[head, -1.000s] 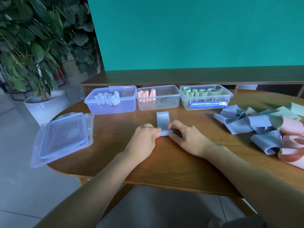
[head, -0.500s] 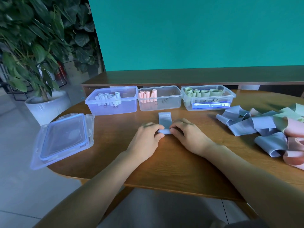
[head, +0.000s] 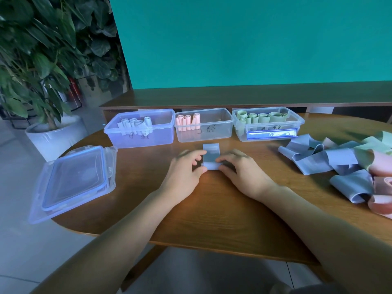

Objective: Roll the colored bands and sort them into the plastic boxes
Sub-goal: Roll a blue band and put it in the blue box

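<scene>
A blue band (head: 210, 154) lies on the wooden table (head: 212, 209), its near end rolled up and a short flat tail pointing toward the boxes. My left hand (head: 184, 172) pinches the roll's left end and my right hand (head: 241, 170) pinches its right end. Behind it stand three clear plastic boxes: the left box (head: 140, 134) holds blue rolls, the middle box (head: 216, 128) pink rolls, the right box (head: 267, 126) green rolls. A heap of unrolled blue, pink and green bands (head: 343, 166) lies at the right.
Stacked clear box lids (head: 74, 179) lie at the table's left edge, partly overhanging it. A potted plant (head: 42, 71) in a white pot stands on the floor to the left. A low wooden ledge runs behind the boxes below a teal wall.
The roll has moved away from me toward the boxes, and the flat tail of the blue band has grown shorter. Both hands moved forward with it.
</scene>
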Tool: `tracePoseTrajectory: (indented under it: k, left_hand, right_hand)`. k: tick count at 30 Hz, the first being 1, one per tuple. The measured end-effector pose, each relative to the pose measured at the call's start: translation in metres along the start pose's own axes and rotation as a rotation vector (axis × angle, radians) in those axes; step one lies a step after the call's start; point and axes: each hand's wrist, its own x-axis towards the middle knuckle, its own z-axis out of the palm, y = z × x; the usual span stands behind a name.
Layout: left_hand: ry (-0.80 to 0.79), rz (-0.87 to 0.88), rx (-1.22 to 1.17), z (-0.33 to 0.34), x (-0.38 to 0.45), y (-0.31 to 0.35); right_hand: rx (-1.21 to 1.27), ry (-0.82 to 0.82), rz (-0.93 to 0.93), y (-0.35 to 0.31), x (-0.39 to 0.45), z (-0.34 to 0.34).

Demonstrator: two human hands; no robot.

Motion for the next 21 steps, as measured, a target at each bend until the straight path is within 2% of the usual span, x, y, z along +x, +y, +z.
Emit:
tracePoseTrajectory:
  k: [6, 11, 21]
  left_hand:
    - [-0.024, 0.067, 0.036, 0.002, 0.006, 0.000]
    - [-0.025, 0.058, 0.053, 0.008, 0.013, -0.005]
    - [0.004, 0.083, 0.081, 0.010, 0.023, -0.005]
  right_hand:
    - [0.015, 0.000, 0.005, 0.001, 0.003, 0.000]
    - [0.022, 0.060, 0.015, -0.001, 0.005, -0.001]
    - [0.066, 0.048, 0.081, 0.008, 0.015, 0.002]
